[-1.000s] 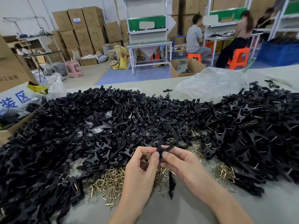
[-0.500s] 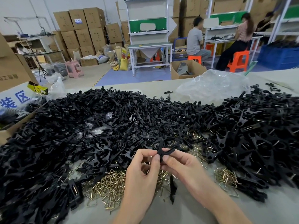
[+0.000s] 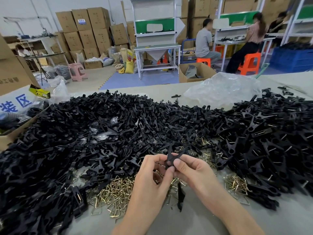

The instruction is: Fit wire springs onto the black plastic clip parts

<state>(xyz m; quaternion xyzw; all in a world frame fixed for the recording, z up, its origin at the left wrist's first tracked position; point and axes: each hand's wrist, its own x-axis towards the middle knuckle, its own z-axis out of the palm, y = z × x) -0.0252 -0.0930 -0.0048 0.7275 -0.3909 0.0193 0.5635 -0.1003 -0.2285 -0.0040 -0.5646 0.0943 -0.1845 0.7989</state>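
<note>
Hands together at centre above the grey table [image 3: 254, 223]: left hand [image 3: 152, 177] and right hand [image 3: 194, 173] both pinched one crossed black plastic clip part [image 3: 171, 157], held just over the loose heap of gold triangular wire springs [image 3: 115, 192], big pile of black plastic clip parts [image 3: 101, 133] behind and on both sides. Spring on it or not, could not tell; fingers [image 3: 178, 162] hid the joint. Step looked like seating the spring: better to keep both halves pressed crossed, push wire legs squarely into their grooves, no twisting, check both sides caught.

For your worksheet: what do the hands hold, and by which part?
Left hand and right hand pinch one black clip by its lower end; upper prongs free.
</note>
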